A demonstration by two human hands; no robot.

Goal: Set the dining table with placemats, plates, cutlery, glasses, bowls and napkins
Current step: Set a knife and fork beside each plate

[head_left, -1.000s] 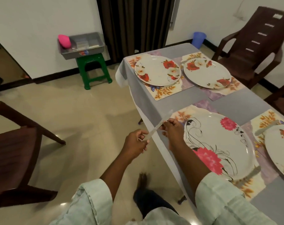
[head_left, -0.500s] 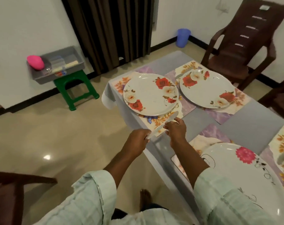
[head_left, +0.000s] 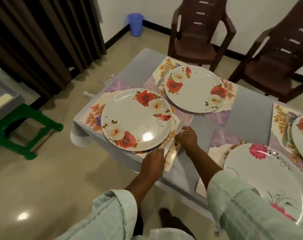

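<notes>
Both hands hold one knife (head_left: 172, 142) at the right edge of the rose plate (head_left: 136, 118), above the near-right corner of its placemat (head_left: 171, 158). The left hand (head_left: 153, 161) has its grip closed round the handle end; the right hand (head_left: 187, 138) pinches the blade end between fingertips. The knife lies along the plate rim, tip pointing far; whether it already touches the placemat cannot be told.

Risks from this position:

- The placemat corner overhangs the near edge of the surface (head_left: 251, 111). A knife laid too far toward the near end may tip off onto the floor.
- The knife sits just beside the plate rim. Contact during release may push the plate, which already reaches the left edge of the surface, further outward.
- A fingertip pinch on a smooth blade is weak. If the left grip lets go first, the knife may pivot and drop.
- The tablecloth hangs loose at the corner; a sleeve (head_left: 247, 201) dragging on it may shift the near plate (head_left: 261, 172).
</notes>
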